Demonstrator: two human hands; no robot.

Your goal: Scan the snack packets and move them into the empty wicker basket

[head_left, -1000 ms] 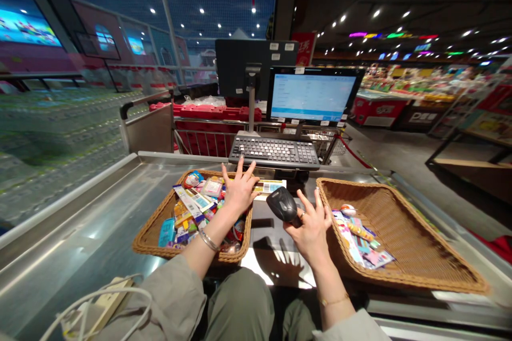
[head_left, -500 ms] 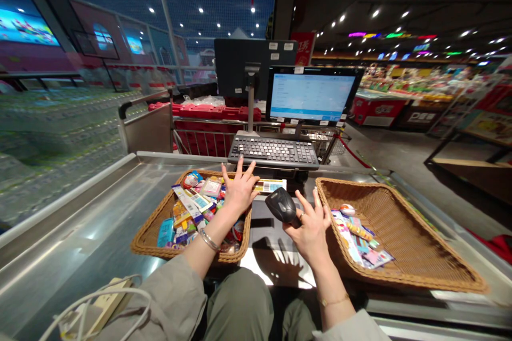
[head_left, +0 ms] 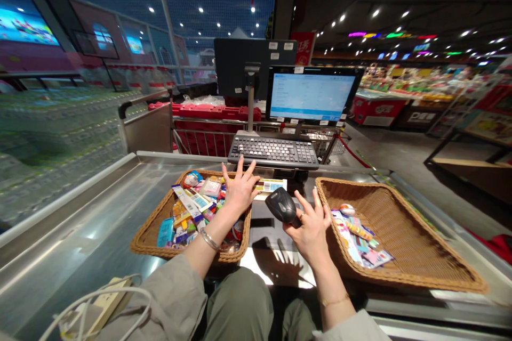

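Note:
My left hand (head_left: 240, 192) is above the far right part of the left wicker basket (head_left: 150, 229), its fingers stretched out and spread. Beneath and beside its thumb a long flat package with a barcode (head_left: 274, 186) sticks out to the right past the basket rim; whether the hand touches it I cannot tell. Small colourful packaged goods (head_left: 196, 202) fill this basket. In my right hand (head_left: 310, 226) is a black barcode scanner (head_left: 281, 205), gripped at its handle, the head pointing left and several fingers stretched out.
The right wicker basket (head_left: 424, 234) holds a few packages (head_left: 362, 240) at its left side. A keyboard (head_left: 274, 150) and a lit monitor (head_left: 312, 95) stand ahead. A power strip (head_left: 106, 303) with white cables lies at lower left on the metal counter (head_left: 80, 240).

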